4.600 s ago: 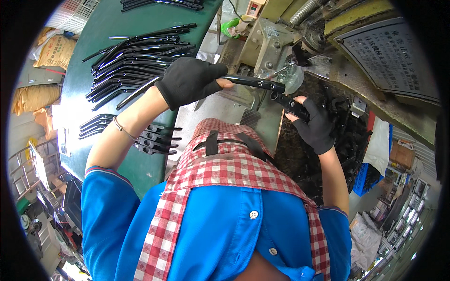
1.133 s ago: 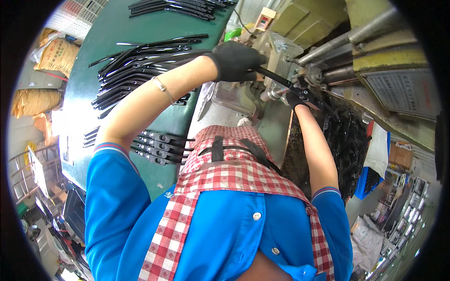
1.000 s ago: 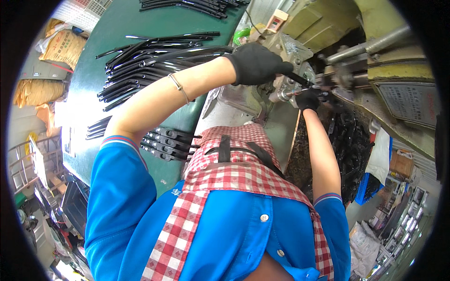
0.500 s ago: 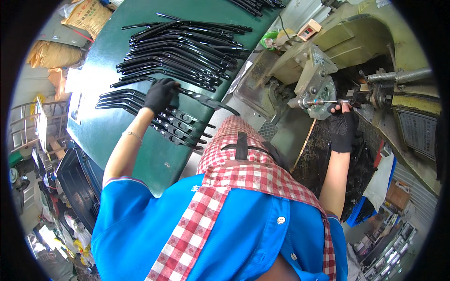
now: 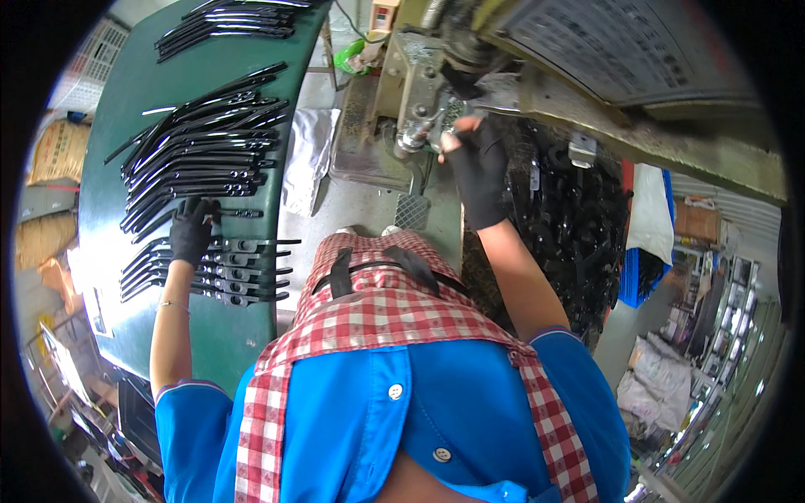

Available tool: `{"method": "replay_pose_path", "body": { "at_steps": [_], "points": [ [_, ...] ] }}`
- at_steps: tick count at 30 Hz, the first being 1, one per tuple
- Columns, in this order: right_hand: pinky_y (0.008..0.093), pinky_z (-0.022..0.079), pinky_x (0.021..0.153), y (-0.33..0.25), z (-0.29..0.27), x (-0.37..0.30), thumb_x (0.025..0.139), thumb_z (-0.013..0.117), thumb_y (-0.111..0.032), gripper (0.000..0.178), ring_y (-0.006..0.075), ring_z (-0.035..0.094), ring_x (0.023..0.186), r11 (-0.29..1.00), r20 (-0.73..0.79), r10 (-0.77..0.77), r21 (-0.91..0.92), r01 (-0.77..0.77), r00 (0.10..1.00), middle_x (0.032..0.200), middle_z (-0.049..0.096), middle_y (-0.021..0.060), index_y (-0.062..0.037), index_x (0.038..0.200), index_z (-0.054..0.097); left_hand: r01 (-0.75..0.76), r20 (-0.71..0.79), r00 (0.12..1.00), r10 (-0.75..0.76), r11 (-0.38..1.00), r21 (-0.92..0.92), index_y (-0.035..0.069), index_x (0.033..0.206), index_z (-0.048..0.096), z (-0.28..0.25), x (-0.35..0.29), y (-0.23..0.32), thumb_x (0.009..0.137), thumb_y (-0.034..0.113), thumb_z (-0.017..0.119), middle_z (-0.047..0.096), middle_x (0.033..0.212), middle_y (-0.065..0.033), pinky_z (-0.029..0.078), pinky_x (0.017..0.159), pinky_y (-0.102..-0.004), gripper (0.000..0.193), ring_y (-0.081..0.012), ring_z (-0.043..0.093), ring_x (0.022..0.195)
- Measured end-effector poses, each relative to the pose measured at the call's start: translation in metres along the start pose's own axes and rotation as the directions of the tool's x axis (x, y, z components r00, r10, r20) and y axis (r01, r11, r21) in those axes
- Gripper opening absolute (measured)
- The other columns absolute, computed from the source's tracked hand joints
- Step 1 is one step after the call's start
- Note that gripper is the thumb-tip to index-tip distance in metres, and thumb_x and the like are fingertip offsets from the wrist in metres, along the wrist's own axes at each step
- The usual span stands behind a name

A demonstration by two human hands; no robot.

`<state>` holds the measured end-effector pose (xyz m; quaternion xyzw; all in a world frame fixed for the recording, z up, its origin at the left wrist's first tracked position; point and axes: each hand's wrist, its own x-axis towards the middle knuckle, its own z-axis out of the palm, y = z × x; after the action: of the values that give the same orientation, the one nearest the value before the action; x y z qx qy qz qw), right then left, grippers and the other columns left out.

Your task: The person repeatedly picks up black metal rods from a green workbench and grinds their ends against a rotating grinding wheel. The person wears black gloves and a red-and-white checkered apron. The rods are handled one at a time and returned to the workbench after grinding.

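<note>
My left hand (image 5: pixel 193 230), in a black glove with bare fingertips, lies on the green table with its fingers closed over a black bent tube (image 5: pixel 243 214). This tube is at the near edge of a pile of similar black bent tubes (image 5: pixel 201 159). Just below my hand, several black bent tubes with flattened, holed ends (image 5: pixel 239 273) lie side by side. My right hand (image 5: pixel 482 172), gloved the same way, is raised beside the machine's metal fixture (image 5: pixel 415 134). Its thumb and fingertips are drawn together, and I cannot make out what is between them.
Another batch of black tubes (image 5: pixel 231 25) lies at the table's far end. A foot pedal (image 5: pixel 412 210) is on the floor below the machine. Many black parts (image 5: pixel 562 243) are heaped right of my right arm, beside a blue crate (image 5: pixel 636 272). The machine body (image 5: pixel 637 59) overhangs the far right.
My left hand has let go of the flattened, holed tube onto the near row and closed over a plain one. My right hand has come away from the machine's rod. The view has shifted right.
</note>
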<state>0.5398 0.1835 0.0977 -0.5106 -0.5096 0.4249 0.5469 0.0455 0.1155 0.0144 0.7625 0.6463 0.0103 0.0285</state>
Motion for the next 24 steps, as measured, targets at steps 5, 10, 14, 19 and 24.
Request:
{"method": "replay_pose_path", "body": {
  "at_steps": [5,10,14,19,24],
  "points": [
    [0.0314,0.05,0.078,0.071,-0.135,-0.02,0.079,0.072,-0.012,0.023,0.0192,0.063,0.088,0.755,-0.14,-0.08,-0.654,-0.032,0.987,0.095,0.066,0.0058,-0.0068,0.099,0.061,-0.026,-0.021,0.999,0.025,0.997,-0.07,0.015,0.099,0.061,-0.002,0.009,-0.004,0.074,0.005,0.064,0.059,0.107,-0.0064,0.046,0.085,-0.0423,0.027,-0.0315,0.056,0.1],
    [0.0415,0.049,0.075,0.079,-0.244,-0.034,0.073,0.075,-0.031,0.035,0.0325,0.064,0.084,0.101,-0.238,0.319,-0.954,-0.282,0.917,0.086,0.066,0.0152,-0.0046,0.091,0.063,-0.168,-0.162,0.972,0.172,0.985,0.041,0.017,0.109,0.061,-0.026,0.032,0.012,0.077,0.005,0.062,0.061,0.095,-0.0056,0.048,0.076,-0.0399,0.035,-0.0288,0.059,0.088],
    [0.0366,0.046,0.064,0.048,-0.259,-0.026,0.077,0.075,-0.032,0.035,0.0208,0.06,0.069,0.376,-0.269,0.249,-0.858,-0.349,0.93,0.072,0.06,0.0131,-0.0002,0.084,0.06,-0.224,-0.146,0.966,0.213,0.973,-0.064,0.017,0.117,0.06,-0.068,0.055,0.053,0.077,0.004,0.062,0.06,0.094,-0.0064,0.05,0.069,-0.0393,0.041,-0.0286,0.06,0.087],
    [0.0319,0.051,0.067,-0.025,-0.197,-0.011,0.087,0.069,-0.021,0.025,0.0195,0.061,0.078,0.986,-0.424,0.125,-0.044,-0.158,0.897,0.094,0.063,0.0077,-0.0053,0.104,0.06,-0.384,-0.124,0.923,0.364,0.846,-0.37,0.013,0.116,0.06,-0.119,0.095,0.162,0.086,0.017,0.062,0.066,0.091,-0.0133,0.05,0.061,-0.0434,0.031,-0.0348,0.064,0.072],
    [0.0338,0.051,0.072,-0.044,-0.118,-0.017,0.093,0.059,-0.02,0.027,0.0202,0.06,0.084,0.838,-0.221,0.302,0.526,-0.147,0.927,0.101,0.063,0.0073,-0.0049,0.116,0.056,-0.503,-0.173,0.857,0.486,0.711,-0.492,0.009,0.11,0.062,-0.132,0.113,0.228,0.091,0.035,0.058,0.063,0.076,-0.0152,0.048,0.058,-0.0423,0.032,-0.0353,0.062,0.066]
  ]
}}
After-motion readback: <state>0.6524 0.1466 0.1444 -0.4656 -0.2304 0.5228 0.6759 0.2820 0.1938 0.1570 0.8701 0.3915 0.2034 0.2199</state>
